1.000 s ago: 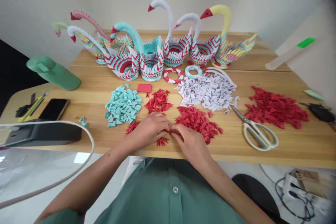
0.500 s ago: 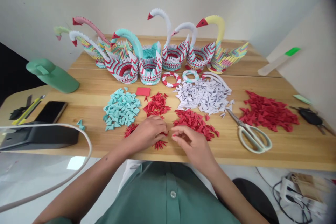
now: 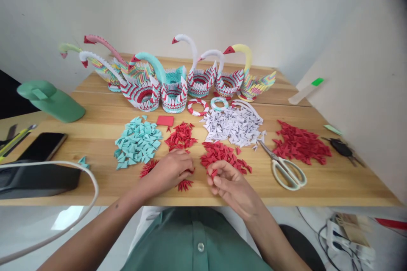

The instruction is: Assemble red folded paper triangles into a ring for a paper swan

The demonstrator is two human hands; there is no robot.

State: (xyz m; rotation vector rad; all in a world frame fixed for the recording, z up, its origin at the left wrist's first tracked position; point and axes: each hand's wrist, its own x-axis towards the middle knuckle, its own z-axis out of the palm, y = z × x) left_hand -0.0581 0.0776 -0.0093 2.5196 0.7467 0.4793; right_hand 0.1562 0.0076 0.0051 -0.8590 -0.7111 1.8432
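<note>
Near the front edge of the tabletop (image 3: 95, 114), the left hand (image 3: 170, 169) lay curled over a small red fan (image 3: 185, 184) of joined paper pieces, its grip closed on red pieces that the fingers mostly hid. The right hand (image 3: 230, 184) hovered just beside it, fingers bent, grip pinching one red piece (image 3: 213, 173). A red pile (image 3: 222, 154) lay just behind the right hand, a teal pile (image 3: 136, 142) toward the left, scissors (image 3: 282, 167) toward the right, swans (image 3: 173, 80) along the back edge.

- No text, label, brand, number or sign is showing legibly on anything around the wooden table (image 3: 333, 178).
</note>
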